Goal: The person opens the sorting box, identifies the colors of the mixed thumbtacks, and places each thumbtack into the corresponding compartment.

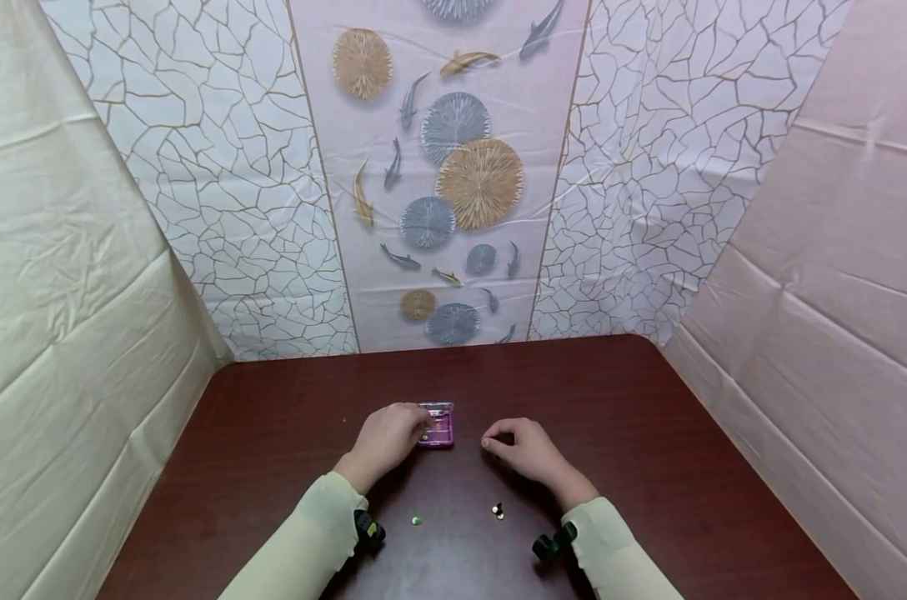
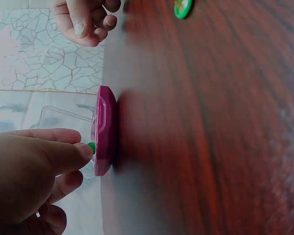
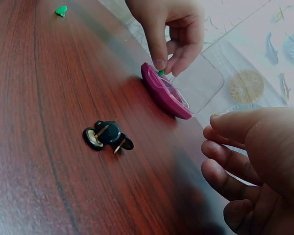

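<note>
A small magenta case (image 1: pixel 444 435) with its clear lid (image 3: pixel 208 81) raised lies on the table ahead of the hands. Over its left side is my left hand (image 1: pixel 388 437), pinching a green thumbtack (image 2: pixel 91 147) between thumb and fingertip at the case's rim. The case's inside is partly hidden by the fingers. To the right of the case my right hand (image 1: pixel 528 450) hovers with loosely bent fingers, holding nothing. Several black thumbtacks (image 3: pixel 109 132) lie in a small cluster nearer the body, some with gold pins showing. Green thumbtack pieces (image 3: pixel 61 10) rest on the table to their left.
The dark red-brown table (image 1: pixel 303 533) has rounded far corners. A patterned cloth (image 1: pixel 461 250) hangs behind its far edge, and plain cream cloths (image 1: pixel 63 333) hang at both sides. A dark camera sits on each wrist.
</note>
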The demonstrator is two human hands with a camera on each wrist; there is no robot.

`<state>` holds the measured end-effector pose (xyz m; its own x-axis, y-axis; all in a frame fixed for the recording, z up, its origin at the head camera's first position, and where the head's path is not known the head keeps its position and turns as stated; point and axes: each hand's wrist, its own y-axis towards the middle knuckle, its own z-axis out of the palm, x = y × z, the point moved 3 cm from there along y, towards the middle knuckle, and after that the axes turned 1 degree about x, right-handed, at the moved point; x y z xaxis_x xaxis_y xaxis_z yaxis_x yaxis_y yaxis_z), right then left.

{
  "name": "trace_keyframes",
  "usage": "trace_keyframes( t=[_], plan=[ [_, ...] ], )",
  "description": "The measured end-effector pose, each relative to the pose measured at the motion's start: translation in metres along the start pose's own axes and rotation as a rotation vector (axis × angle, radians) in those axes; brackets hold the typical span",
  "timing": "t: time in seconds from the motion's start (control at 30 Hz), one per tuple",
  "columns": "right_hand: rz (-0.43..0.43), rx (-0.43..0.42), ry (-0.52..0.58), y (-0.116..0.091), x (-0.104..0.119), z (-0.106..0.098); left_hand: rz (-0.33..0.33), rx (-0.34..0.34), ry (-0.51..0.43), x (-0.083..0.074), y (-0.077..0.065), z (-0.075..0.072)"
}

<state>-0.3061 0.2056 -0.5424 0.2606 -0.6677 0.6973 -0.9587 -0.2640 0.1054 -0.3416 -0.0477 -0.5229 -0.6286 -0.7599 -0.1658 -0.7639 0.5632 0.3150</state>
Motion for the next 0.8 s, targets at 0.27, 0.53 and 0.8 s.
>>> trace_keyframes(
  t=[0.27, 0.53, 0.8],
  plan=[
    [-0.007, -0.004, -0.005, -0.0008, -0.0016, 0.0000, 0.010, -0.029, 0.012, 0.0000, -0.0006, 0.0027],
    [-0.016, -0.006, 0.001, -0.0027, -0.0018, -0.0009, 0.016, -0.039, 0.004, 0.0011, -0.0031, 0.0043],
    [-0.011, -0.001, 0.003, -0.0033, -0.0024, -0.0016, 0.034, -0.066, 0.014, 0.0002, -0.0098, -0.0015]
  ],
)
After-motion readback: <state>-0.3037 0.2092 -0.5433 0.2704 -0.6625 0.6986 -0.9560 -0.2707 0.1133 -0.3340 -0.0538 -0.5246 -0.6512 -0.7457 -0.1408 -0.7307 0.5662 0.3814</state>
